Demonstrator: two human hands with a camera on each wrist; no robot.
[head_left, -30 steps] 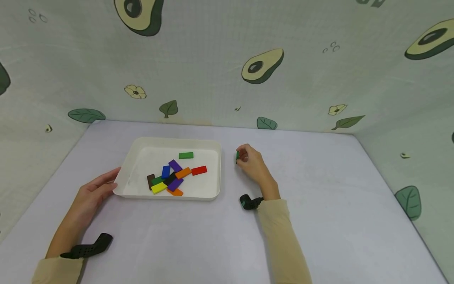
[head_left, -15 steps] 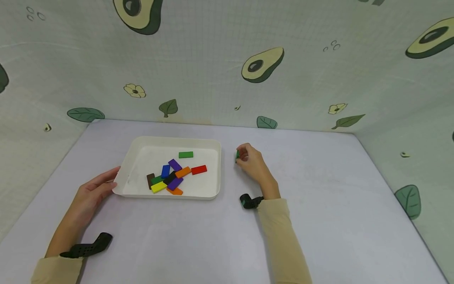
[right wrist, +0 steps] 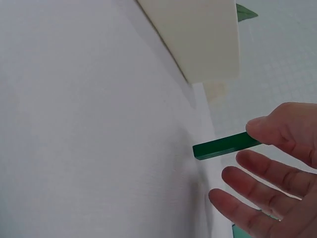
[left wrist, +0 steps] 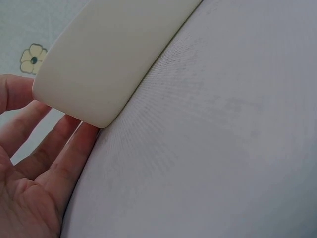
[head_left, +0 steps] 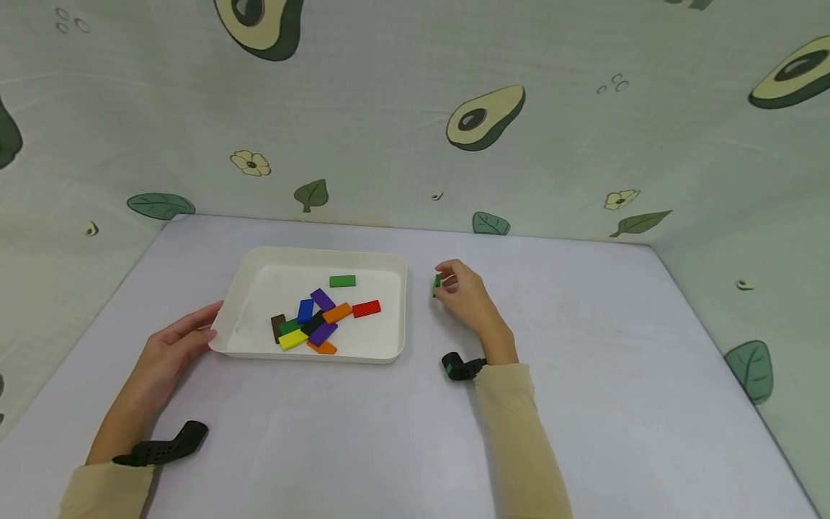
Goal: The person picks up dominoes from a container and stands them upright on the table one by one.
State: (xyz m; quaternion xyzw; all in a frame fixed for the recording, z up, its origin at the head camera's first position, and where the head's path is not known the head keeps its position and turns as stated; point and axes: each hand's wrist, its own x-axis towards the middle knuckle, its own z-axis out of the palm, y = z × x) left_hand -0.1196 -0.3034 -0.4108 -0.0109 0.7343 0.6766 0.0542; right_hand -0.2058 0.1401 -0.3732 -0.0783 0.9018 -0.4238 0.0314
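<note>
My right hand (head_left: 463, 292) is to the right of the white tray (head_left: 398, 317), with a small green domino-like block (right wrist: 220, 148) at its fingertips. In the right wrist view the thumb presses on one end of the block, and the other end points at the table. Several fingers are spread below it. The block stands on edge in the head view; whether it touches the table I cannot tell. My left hand (head_left: 165, 353) touches the tray's left end with long, nearly straight fingers. In the left wrist view its fingertips meet the tray wall (left wrist: 99, 69).
In the tray lie several coloured blocks: a separate green one (head_left: 342, 281), a red one (head_left: 366, 308), and a loose pile with a yellow block (head_left: 294, 339) at the front. White cloth (head_left: 363, 432) covers the table, which meets a printed curtain (head_left: 376, 144) behind.
The head view has shifted slightly. Both hands stay almost in place, and the green block remains upright at my right fingertips. The tray and its blocks keep their arrangement.
</note>
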